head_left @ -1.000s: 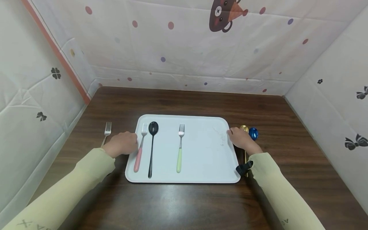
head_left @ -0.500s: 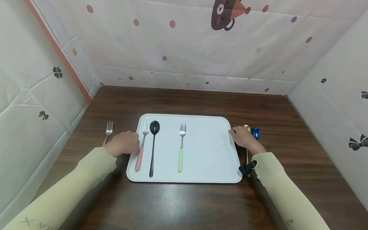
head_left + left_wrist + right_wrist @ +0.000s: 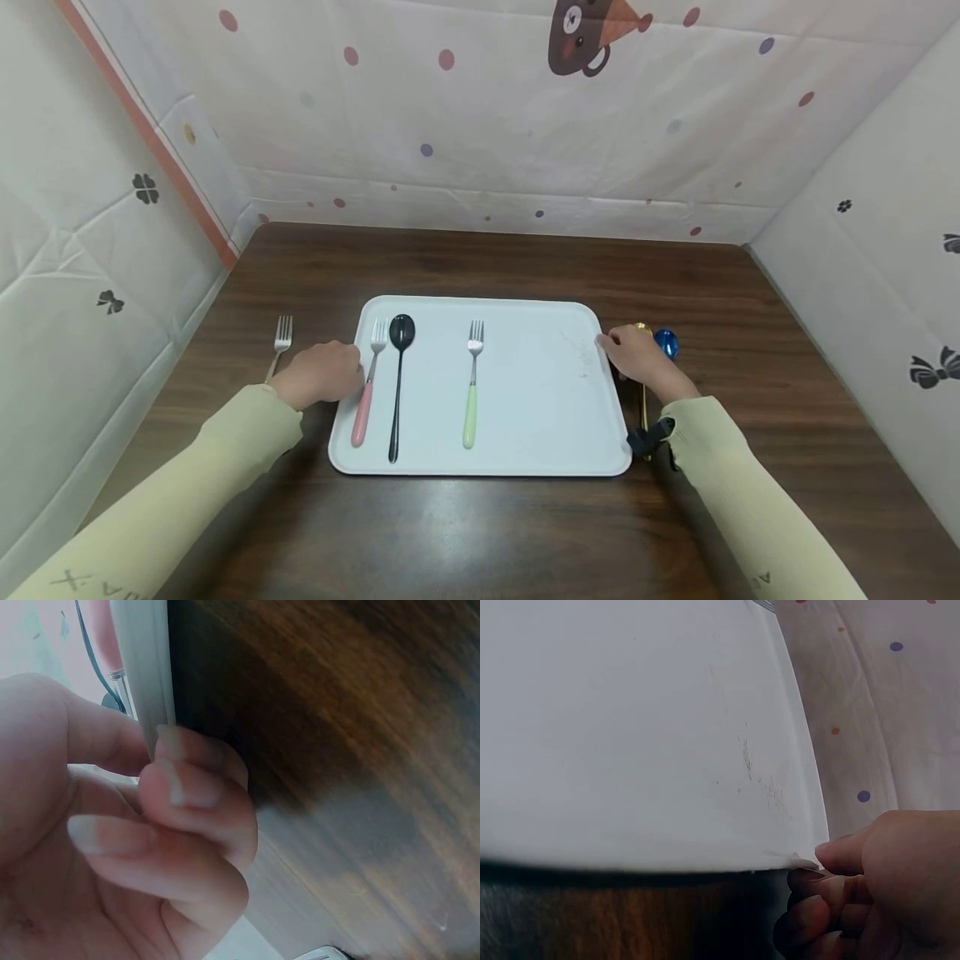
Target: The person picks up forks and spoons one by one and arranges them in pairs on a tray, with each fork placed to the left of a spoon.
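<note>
A white tray (image 3: 547, 392) lies level between both hands in the head view. On its left rim, my left hand (image 3: 318, 372) grips with curled fingers; in the left wrist view the fingertips press against the tray's edge (image 3: 146, 667). My right hand (image 3: 637, 358) pinches the right rim, thumb above and fingers curled beneath, as the right wrist view shows. The tray bears a pink-handled fork (image 3: 363, 412), a black spoon (image 3: 402, 332) and a green-handled fork (image 3: 470, 412).
Left of the tray, another fork (image 3: 282, 335) lies on the brown wooden table (image 3: 450, 533), its handle partly hidden by the left hand. A blue spoon (image 3: 666, 342) and a gold spoon (image 3: 643, 408) lie at the right, partly covered. Patterned cloth (image 3: 480, 108) hangs behind.
My right hand covers a little more of the gold and blue spoons than before. Both hands keep their hold on the tray, and the cutlery on it has not shifted. The head view has moved slightly.
</note>
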`<state>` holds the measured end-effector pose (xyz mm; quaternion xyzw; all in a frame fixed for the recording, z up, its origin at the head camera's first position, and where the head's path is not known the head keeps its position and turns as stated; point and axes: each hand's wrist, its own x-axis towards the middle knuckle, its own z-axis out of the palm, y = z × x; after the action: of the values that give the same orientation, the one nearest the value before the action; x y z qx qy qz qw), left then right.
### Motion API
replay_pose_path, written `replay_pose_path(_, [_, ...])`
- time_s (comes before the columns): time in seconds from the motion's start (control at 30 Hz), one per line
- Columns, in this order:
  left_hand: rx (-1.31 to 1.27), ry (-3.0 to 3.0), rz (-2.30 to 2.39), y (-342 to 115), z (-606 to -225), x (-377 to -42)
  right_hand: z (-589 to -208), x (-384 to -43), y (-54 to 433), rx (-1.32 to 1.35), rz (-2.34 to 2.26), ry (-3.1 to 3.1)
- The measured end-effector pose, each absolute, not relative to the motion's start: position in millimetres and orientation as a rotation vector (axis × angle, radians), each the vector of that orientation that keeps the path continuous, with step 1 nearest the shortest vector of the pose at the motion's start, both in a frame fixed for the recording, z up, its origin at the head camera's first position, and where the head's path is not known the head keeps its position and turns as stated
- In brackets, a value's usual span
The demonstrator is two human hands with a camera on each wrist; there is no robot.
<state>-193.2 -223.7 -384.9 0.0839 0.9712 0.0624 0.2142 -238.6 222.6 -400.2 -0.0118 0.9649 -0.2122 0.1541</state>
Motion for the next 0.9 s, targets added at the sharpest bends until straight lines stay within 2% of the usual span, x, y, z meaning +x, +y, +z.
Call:
replay_pose_path(0.6, [0.202,2.692,0.255,-224,-386,-191,-390,-234,244,-0.087,-0.484,2.869])
replay_pose_path(0.9, [0.222,2.695,0.280,-225,-385,-190,-390,-230,254,-0.028,-0.379,2.864])
